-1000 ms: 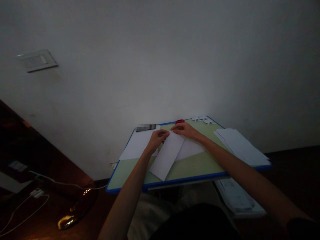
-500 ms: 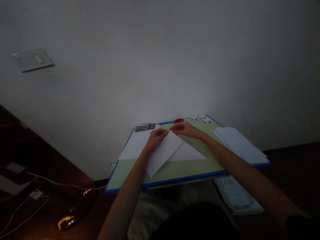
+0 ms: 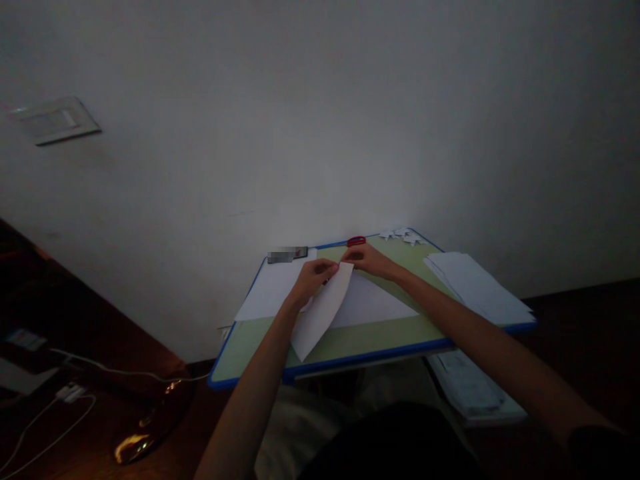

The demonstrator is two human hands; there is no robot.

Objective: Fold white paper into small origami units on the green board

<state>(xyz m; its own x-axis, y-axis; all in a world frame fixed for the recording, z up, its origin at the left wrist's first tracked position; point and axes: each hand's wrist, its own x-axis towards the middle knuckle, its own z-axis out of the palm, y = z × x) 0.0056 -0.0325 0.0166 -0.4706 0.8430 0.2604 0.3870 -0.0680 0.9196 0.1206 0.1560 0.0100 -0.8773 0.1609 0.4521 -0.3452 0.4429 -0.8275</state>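
A white sheet of paper (image 3: 370, 303) lies on a small green table with a blue rim (image 3: 350, 363). Its left part is folded up into a raised flap (image 3: 323, 310). My left hand (image 3: 313, 277) pinches the flap's top edge, fingers closed on it. My right hand (image 3: 367, 259) pinches the same top corner from the right, fingers closed on the paper. Both hands meet near the table's far middle.
Another white sheet (image 3: 270, 290) lies at the left, a dark flat object (image 3: 287, 254) behind it. Red scissors handles (image 3: 356, 241) and small paper cut-outs (image 3: 400, 234) sit at the far edge. A paper stack (image 3: 475, 287) overhangs the right. Cables (image 3: 75, 393) run at the left.
The sheet has opened out: the right part now lies flat and wider on the table, while the left flap has swung up and narrowed. Both hands stay pinched at the top corner.
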